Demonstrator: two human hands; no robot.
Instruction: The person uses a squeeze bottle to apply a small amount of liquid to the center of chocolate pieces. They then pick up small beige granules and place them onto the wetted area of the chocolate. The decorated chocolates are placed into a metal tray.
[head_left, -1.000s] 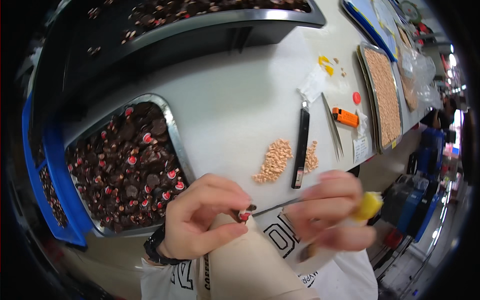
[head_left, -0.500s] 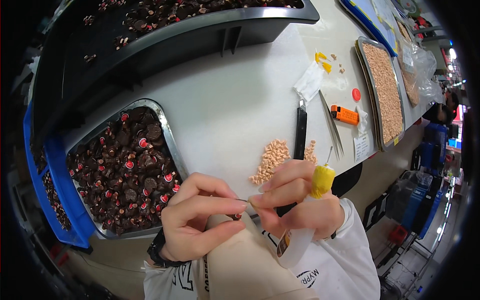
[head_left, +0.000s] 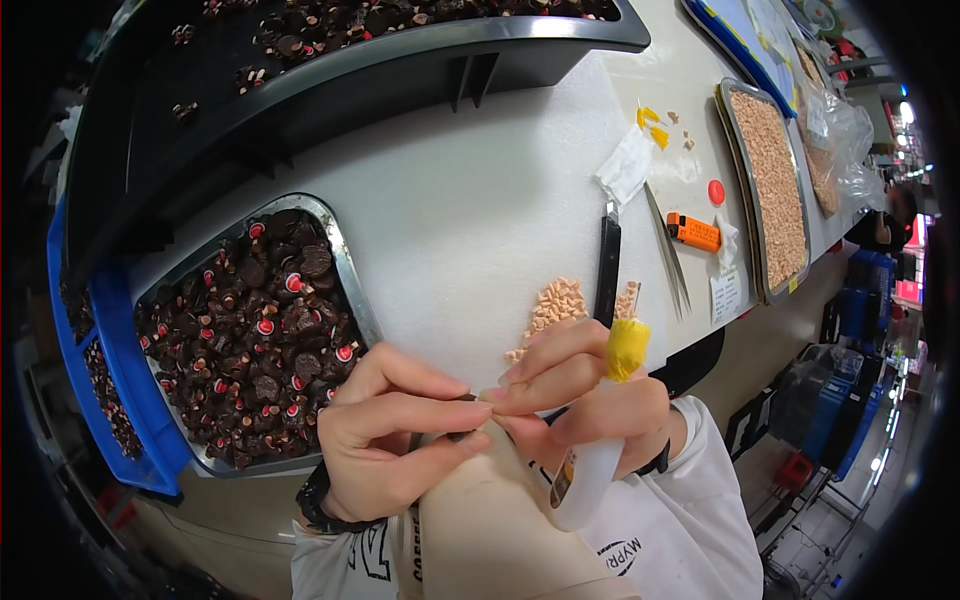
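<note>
Between thumb and fingers, my left hand pinches a small dark brown piece, mostly hidden by the fingertips. My right hand has a white squeeze bottle tucked in its palm, tilted, with a yellow-wrapped top and a thin needle tip pointing up. The thumb and forefinger of that hand close together at the piece, touching my left fingertips; whether they hold a tiny part I cannot tell. Just beyond the right fingers lies a heap of small beige bits.
At left stands a metal tray of dark brown pieces, some with red-and-white parts. A black bin and a blue crate border it. Rightward lie a black-handled knife, tweezers, an orange lighter and a beige-filled tray.
My right fingers have shifted slightly left, closer against my left fingertips. The bottle has tipped leftward, its needle now more upright. The whole view has shifted slightly.
</note>
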